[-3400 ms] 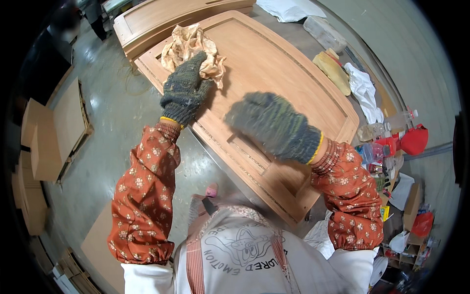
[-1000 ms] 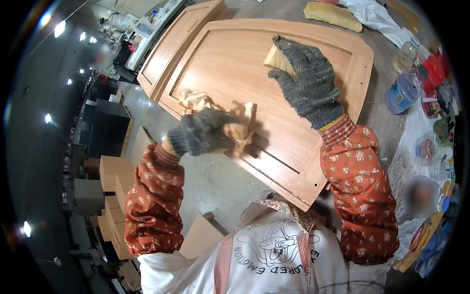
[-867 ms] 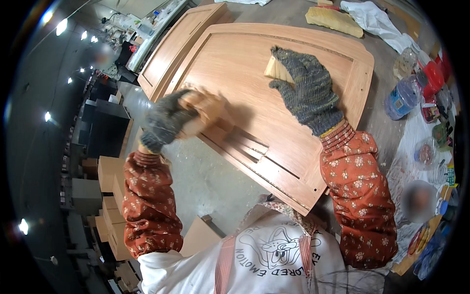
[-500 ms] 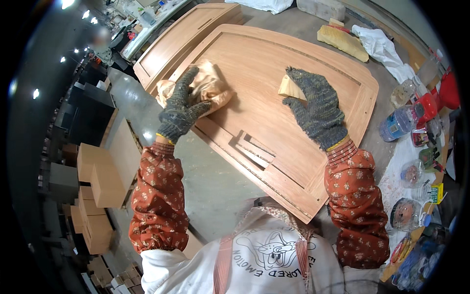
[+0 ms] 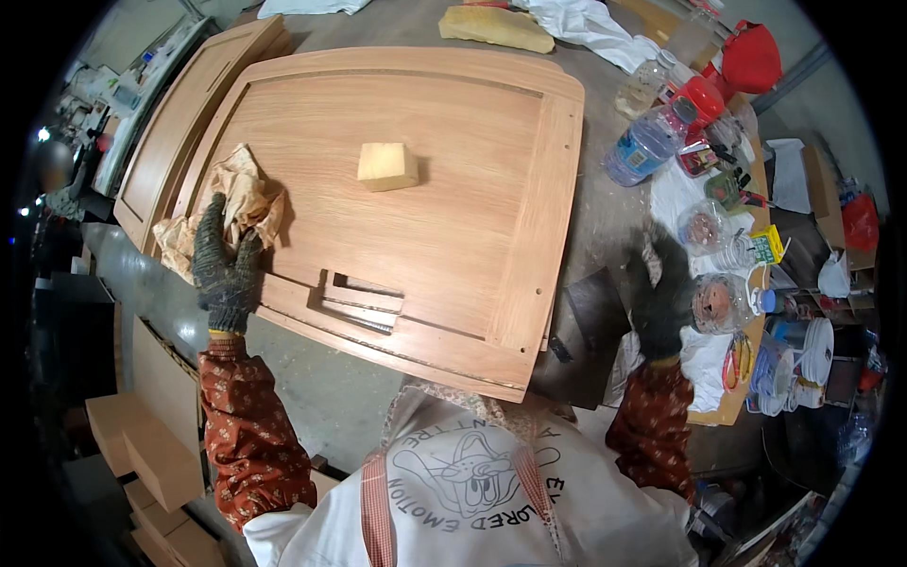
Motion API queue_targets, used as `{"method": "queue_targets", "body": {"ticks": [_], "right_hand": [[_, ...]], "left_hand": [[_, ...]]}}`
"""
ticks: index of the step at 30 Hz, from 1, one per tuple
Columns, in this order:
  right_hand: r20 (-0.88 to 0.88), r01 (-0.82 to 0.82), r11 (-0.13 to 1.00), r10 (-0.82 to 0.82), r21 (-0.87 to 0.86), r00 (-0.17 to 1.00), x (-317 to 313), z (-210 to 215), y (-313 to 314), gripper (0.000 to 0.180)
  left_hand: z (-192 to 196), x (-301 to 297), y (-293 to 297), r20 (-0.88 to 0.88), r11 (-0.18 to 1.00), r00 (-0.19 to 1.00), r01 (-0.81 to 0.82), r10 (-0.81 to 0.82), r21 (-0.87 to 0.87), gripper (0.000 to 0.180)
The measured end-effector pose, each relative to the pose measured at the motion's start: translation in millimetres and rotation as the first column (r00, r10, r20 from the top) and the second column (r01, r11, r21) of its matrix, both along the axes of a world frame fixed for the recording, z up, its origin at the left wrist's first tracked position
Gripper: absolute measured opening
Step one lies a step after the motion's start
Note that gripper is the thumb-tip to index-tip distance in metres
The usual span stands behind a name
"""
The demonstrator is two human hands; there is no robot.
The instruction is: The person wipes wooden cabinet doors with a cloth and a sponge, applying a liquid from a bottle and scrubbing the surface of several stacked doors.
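Head view: your 2 hands, both in dark knitted gloves, sleeves rust-red with pale flowers; your left hand [image 5: 227, 279] at the left side of a wooden panel [image 5: 453, 236], forefinger and thumb parted in a V, grasping a fold of crumpled cloth [image 5: 250, 184], tan and stained, which lies bunched on the panel's left part, some of it showing beyond the glove on either side; your right hand [image 5: 661, 298] clear of the panel, well to its right and near the jars, blurred, so whether its fingers are spread or pressed together you cannot tell; 1 pale yellow block [image 5: 387, 166], on the panel's upper middle, well apart from both hands; 1 slotted opening [image 5: 354, 302], cut near the panel's lower edge; 1 second panel [image 5: 194, 123], wooden, just beyond the first at upper left; 1 yellow slab [image 5: 496, 26] and 1 white cloth [image 5: 586, 28], behind the panel on the grey table [image 5: 590, 227]; 1 clear bottle [image 5: 652, 142], blue-labelled, tilted, right of the panel; cardboard boxes [image 5: 156, 449], at lower left
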State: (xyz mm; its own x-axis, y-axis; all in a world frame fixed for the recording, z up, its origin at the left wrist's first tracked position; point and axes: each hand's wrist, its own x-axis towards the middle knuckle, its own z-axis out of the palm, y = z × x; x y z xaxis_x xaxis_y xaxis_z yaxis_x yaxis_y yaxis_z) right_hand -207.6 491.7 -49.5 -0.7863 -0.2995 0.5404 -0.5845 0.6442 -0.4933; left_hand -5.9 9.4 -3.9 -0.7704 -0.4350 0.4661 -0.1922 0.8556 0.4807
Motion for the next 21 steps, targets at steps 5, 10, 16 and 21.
{"method": "queue_targets", "body": {"ticks": [5,10,16,21], "right_hand": [[0.107,-0.106,0.931,0.073,0.349,0.992,64,-25,2,0.058],[0.324,-0.180,0.890,0.038,0.420,0.945,83,15,-12,0.065],[0.140,-0.030,0.970,-0.005,0.243,0.990,50,-17,7,0.069],[-0.119,-0.018,0.968,0.049,0.251,0.992,36,30,-26,0.079]], "left_hand": [[-2,11,1,-0.200,0.984,0.979,0.007,0.030,0.180,0.068],[-1,4,10,-0.380,0.990,0.914,-0.136,0.141,0.040,0.072],[-28,30,94,-0.406,0.849,0.765,-0.526,0.500,0.055,0.082],[-37,41,150,-0.269,0.711,0.708,-0.450,0.653,0.540,0.077]]}}
